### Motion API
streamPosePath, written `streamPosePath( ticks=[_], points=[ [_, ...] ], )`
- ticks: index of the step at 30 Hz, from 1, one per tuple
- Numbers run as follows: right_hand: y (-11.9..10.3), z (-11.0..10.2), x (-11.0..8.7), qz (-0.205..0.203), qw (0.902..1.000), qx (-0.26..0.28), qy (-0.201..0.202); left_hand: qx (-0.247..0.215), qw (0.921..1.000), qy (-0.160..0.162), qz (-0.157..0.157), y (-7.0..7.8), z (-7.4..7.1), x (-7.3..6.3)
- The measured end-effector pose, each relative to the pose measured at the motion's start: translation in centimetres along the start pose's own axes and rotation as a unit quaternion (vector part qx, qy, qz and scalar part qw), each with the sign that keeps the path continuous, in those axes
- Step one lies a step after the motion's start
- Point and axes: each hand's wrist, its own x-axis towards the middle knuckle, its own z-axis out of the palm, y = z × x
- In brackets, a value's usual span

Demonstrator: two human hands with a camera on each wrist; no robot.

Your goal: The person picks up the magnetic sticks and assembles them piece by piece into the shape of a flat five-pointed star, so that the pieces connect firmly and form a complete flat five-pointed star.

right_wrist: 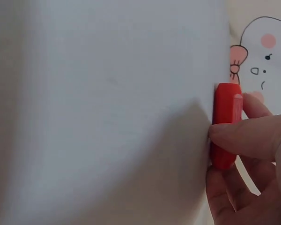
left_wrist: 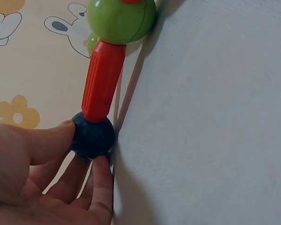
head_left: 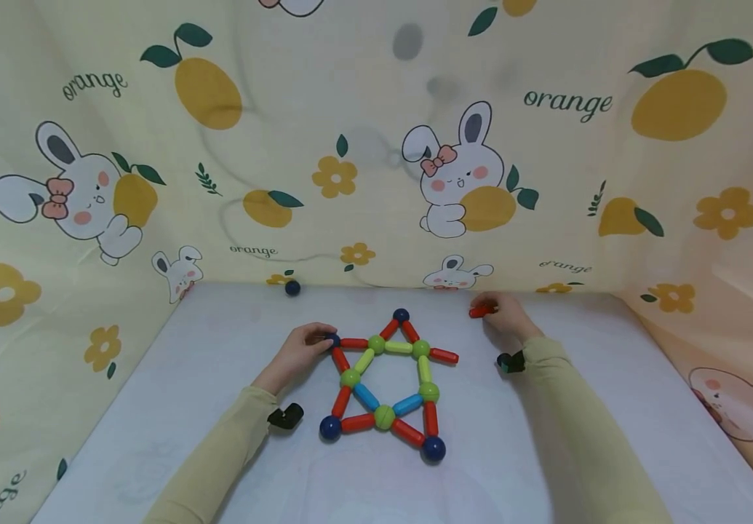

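A star-shaped figure of rods and balls lies on the white table. Lime balls (head_left: 384, 417) and lime and blue rods (head_left: 407, 404) form its inner ring; red rods (head_left: 358, 422) run out to dark blue balls (head_left: 330, 428). My left hand (head_left: 299, 352) pinches the dark blue ball (left_wrist: 92, 136) at the upper left point between thumb and fingers. At the right, one red rod (head_left: 444, 356) sticks out from a lime ball with its outer end free. Farther back, my right hand (head_left: 507, 316) grips a loose red rod (right_wrist: 225, 125) at the table surface.
A single dark blue ball (head_left: 292, 288) sits at the table's back edge, left of the figure. Behind the white table (head_left: 219, 451) hangs a cloth (head_left: 363, 94) printed with rabbits and oranges. Each wrist carries a small black device (head_left: 287, 416).
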Motion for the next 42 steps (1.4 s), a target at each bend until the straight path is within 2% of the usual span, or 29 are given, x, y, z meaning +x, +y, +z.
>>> streamPosePath(
  ticks=[3, 10, 14, 18, 21, 30, 36, 42],
  points=[
    [-0.2, 0.2, -0.6, -0.012, 0.9999, -0.009, 0.002, 0.002, 1.0, -0.001, 0.0, 0.0, 0.1, 0.0],
    [-1.1, -0.6, -1.7, -0.042, 0.999, 0.008, -0.007, 0.002, 1.0, 0.005, -0.007, -0.1, 0.1, 0.0],
    [-2.6, -1.3, -3.1, -0.1, 0.9949, 0.012, -0.013, 0.002, 0.9999, 0.004, -0.015, -0.2, 0.1, 0.1],
    [-4.1, -1.7, -4.8, -0.17, 0.9852, 0.01, -0.023, 0.0, 0.9998, 0.003, -0.019, -0.1, 0.1, 0.2],
    [-4.9, -1.4, -6.2, -0.201, 0.9787, 0.013, -0.037, -0.002, 0.9999, 0.002, -0.017, 0.1, 0.1, 0.1],
    [-5.9, 1.7, -10.1, -0.222, 0.9695, 0.028, -0.099, -0.003, 0.9999, 0.0, -0.014, 0.1, 0.0, 0.0],
    [-6.2, 3.7, -11.3, -0.229, 0.9642, 0.037, -0.129, -0.004, 0.9999, 0.001, -0.014, -0.2, 0.0, 0.2],
    [-6.2, 5.3, -11.7, -0.229, 0.9643, 0.046, -0.126, -0.007, 0.9997, 0.005, -0.022, -0.1, 0.1, 0.1]
  ],
)
